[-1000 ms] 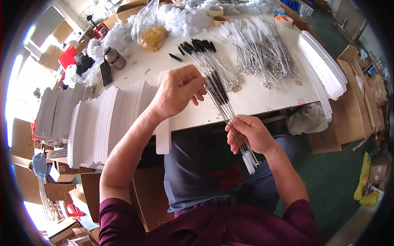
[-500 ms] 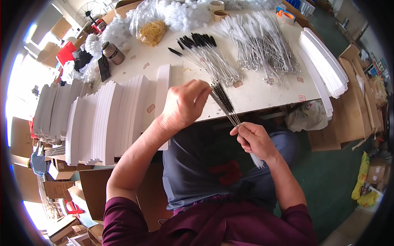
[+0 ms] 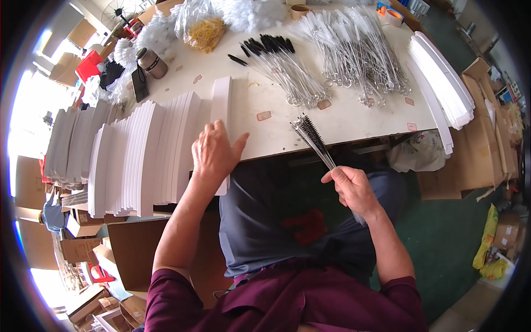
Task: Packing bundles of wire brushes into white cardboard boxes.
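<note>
A small bundle of thin wire brushes with dark bristles [image 3: 311, 134] is gripped in my right hand [image 3: 354, 191], bristle ends pointing up and left past the table's front edge. My left hand [image 3: 214, 152] is open, palm down, its fingers reaching onto a long narrow white box [image 3: 222, 97] that lies at the table edge; thumb spread to the right. Beyond my hands, a fan of black-bristled brushes [image 3: 282, 69] lies on the table. To its right spreads a larger heap of white-bristled brushes [image 3: 359, 55] with looped wire ends.
Rows of long white boxes [image 3: 141, 157] stand at the left. A stack of white strips [image 3: 442, 83] lies at the right edge. Farther back are a bag of yellow rubber bands [image 3: 204, 36], a metal flask [image 3: 151, 63], a phone [image 3: 139, 86] and tape rolls [image 3: 391, 15].
My left hand has left the bristle tips and moved left and down onto the long white box, its fingers opening. My right hand, still holding the brushes, has shifted slightly right.
</note>
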`<state>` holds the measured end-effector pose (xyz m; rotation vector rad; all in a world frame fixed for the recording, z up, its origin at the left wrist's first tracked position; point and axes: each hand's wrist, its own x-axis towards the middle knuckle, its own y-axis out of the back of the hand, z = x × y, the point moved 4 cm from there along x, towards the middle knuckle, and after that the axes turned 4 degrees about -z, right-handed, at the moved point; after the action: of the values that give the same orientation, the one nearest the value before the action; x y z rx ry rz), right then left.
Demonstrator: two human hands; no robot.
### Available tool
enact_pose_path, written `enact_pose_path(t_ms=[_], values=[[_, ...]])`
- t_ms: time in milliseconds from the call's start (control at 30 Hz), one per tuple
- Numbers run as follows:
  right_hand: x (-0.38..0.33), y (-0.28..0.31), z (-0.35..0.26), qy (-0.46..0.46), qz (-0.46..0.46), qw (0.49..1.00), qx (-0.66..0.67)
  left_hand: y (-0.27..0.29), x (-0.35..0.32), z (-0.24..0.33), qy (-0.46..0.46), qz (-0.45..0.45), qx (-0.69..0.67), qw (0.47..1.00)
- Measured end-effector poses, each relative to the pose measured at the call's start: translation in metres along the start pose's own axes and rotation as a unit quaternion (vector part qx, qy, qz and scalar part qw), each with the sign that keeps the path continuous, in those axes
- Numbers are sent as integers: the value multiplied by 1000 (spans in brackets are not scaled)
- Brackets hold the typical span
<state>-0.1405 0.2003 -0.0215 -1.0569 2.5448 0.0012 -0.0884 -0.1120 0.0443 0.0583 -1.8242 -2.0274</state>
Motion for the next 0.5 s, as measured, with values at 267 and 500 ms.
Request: enact_pose_path(t_ms=[267,500], values=[[4,-6,7,37,-16,999,-10,-23,-4,-48,143,-124,22,982],[-3,-10,3,27,5,999,-33,-16,-3,-61,262,-200,-411,850]])
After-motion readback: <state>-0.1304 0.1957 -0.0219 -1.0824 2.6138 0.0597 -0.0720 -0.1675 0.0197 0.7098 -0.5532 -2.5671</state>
